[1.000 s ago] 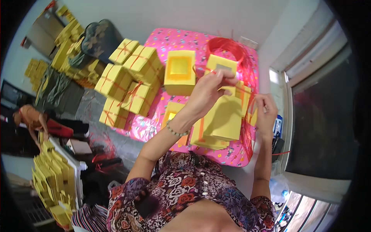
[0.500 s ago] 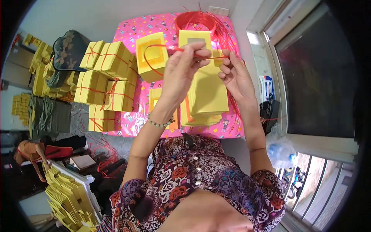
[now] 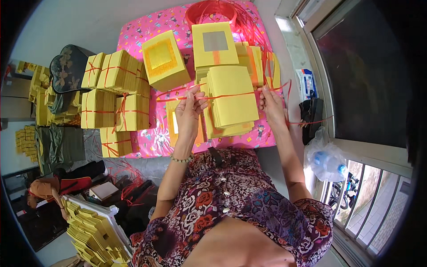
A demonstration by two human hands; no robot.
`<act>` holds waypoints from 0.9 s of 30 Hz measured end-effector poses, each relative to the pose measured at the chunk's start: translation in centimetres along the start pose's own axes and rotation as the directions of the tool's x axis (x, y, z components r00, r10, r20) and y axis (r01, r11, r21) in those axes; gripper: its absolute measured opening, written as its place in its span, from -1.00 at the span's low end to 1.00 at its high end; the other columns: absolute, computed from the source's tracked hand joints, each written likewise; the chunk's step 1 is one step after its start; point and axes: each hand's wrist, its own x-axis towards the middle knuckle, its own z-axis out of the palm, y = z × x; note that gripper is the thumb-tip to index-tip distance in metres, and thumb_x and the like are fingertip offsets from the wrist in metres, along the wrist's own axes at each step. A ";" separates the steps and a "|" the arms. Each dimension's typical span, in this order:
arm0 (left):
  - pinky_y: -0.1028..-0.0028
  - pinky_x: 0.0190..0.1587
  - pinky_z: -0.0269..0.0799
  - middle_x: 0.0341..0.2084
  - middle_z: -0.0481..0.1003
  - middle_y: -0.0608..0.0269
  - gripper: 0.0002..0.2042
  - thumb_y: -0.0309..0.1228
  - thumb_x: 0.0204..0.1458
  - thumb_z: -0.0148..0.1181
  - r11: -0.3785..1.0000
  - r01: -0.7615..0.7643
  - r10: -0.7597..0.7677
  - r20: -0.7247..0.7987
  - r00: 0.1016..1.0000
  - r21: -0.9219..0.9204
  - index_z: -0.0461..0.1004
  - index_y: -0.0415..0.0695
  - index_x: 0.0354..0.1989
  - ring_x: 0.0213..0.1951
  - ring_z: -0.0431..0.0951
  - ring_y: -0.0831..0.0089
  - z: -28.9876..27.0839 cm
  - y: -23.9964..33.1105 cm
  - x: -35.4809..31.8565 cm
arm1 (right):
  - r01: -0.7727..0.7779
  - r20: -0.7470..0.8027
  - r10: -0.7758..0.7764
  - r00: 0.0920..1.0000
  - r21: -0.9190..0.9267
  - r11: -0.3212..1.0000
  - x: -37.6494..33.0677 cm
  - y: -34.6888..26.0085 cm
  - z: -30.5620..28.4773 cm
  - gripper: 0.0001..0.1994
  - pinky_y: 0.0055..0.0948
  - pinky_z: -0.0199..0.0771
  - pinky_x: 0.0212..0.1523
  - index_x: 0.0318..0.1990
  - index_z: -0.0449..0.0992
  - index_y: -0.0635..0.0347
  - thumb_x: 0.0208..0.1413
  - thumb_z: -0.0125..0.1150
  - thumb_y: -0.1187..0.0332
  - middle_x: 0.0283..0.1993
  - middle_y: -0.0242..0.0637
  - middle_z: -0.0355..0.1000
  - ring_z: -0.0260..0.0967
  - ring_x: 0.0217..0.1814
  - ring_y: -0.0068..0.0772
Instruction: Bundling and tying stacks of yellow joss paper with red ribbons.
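Note:
A thin red plastic ribbon lies stretched across the top of a stack of yellow paper. At the stack's left side, my left hand pinches the ribbon, whose loose end sticks out to the left. My right hand pinches it at the right side, and a length trails off from there towards the window. More yellow sheets sit under and slightly out of line with the upper stack. Just beyond stands a taller yellow stack with a silver square on top.
The pink patterned table cover bears ribbon-tied yellow bundles on the left and a gold-squared stack. A red basin with loose ribbons stands at the back. Another person is at lower left beside piled yellow paper. A window is right.
Both hands have come lower and spread apart. The ribbon, held looped above the stack before, now lies taut across its top. The view has shifted a little.

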 end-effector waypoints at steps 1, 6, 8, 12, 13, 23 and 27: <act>0.55 -0.25 0.51 -0.33 0.54 0.22 -0.69 -0.27 0.24 -0.06 1.000 0.004 -0.004 0.000 1.000 0.004 0.42 -0.24 -0.01 -0.34 0.54 0.55 -0.5 -0.6 0.2 | -0.004 -0.003 0.004 1.000 0.003 1.000 0.3 0.9 -0.2 -0.76 -0.70 0.17 -0.58 -0.23 0.48 0.16 0.25 0.02 0.19 -0.53 -0.57 0.25 0.15 -0.56 -0.77; 0.60 -0.47 0.44 -0.46 0.53 0.31 -0.68 -0.24 0.24 -0.06 0.978 0.153 -0.148 -0.043 0.988 0.139 0.44 -0.22 -0.04 -0.54 0.49 0.62 -4.3 -4.9 1.4 | -0.109 -0.014 0.109 0.994 -0.053 0.993 1.6 5.6 0.3 -0.78 -0.61 0.29 -0.49 -0.28 0.48 0.18 0.26 0.00 0.23 -0.49 -0.55 0.32 0.25 -0.49 -0.72; 0.61 -0.50 0.41 -0.47 0.53 0.33 -0.68 -0.21 0.23 -0.06 0.957 0.181 -0.169 -0.071 0.983 0.225 0.46 -0.20 -0.07 -0.57 0.47 0.64 -4.6 -5.8 1.6 | -0.110 -0.023 0.109 0.994 -0.060 0.992 1.8 5.7 0.4 -0.78 -0.59 0.30 -0.44 -0.33 0.45 0.20 0.26 -0.01 0.26 -0.45 -0.53 0.35 0.26 -0.46 -0.70; 0.59 -0.56 0.41 -0.45 0.53 0.28 -0.65 -0.19 0.21 -0.04 0.832 0.228 -0.191 -0.125 0.974 0.505 0.50 -0.26 -0.19 -0.56 0.50 0.58 -4.7 -6.5 2.9 | -0.048 0.023 0.053 0.998 -0.173 0.984 3.0 6.6 -0.1 -0.77 -0.59 0.27 -0.42 -0.36 0.40 0.20 0.27 -0.03 0.27 -0.46 -0.50 0.34 0.22 -0.44 -0.70; 0.58 -0.56 0.42 -0.47 0.53 0.27 -0.64 -0.17 0.20 -0.04 0.761 0.254 -0.219 -0.131 0.967 0.597 0.50 -0.26 -0.21 -0.56 0.52 0.57 -5.1 -6.8 3.3 | -0.051 0.040 0.060 0.997 -0.198 0.979 2.9 6.4 0.3 -0.78 -0.59 0.27 -0.41 -0.36 0.39 0.21 0.27 -0.03 0.27 -0.45 -0.50 0.34 0.21 -0.43 -0.70; 0.07 -0.19 0.39 -0.43 0.51 -0.20 -0.58 -0.14 0.14 -0.15 0.149 0.093 -0.111 -0.077 0.991 0.984 0.54 -0.26 -0.34 -0.29 0.52 -0.11 -3.8 -7.5 4.6 | -0.232 0.074 0.239 0.968 -0.090 0.969 3.9 7.2 -0.8 -0.77 -0.54 0.38 -0.22 -0.07 0.35 0.26 0.27 -0.07 0.30 -0.21 -0.36 0.42 0.35 -0.24 -0.59; 0.08 -0.19 0.39 -0.44 0.51 -0.22 -0.57 -0.14 0.14 -0.15 0.217 0.148 -0.098 -0.130 0.987 0.965 0.53 -0.28 -0.36 -0.29 0.51 -0.12 -4.2 -8.0 4.4 | -0.239 0.106 0.241 0.965 -0.030 0.971 3.4 6.9 0.1 -0.78 -0.54 0.39 -0.26 -0.06 0.33 0.24 0.28 -0.08 0.29 -0.25 -0.35 0.40 0.34 -0.25 -0.60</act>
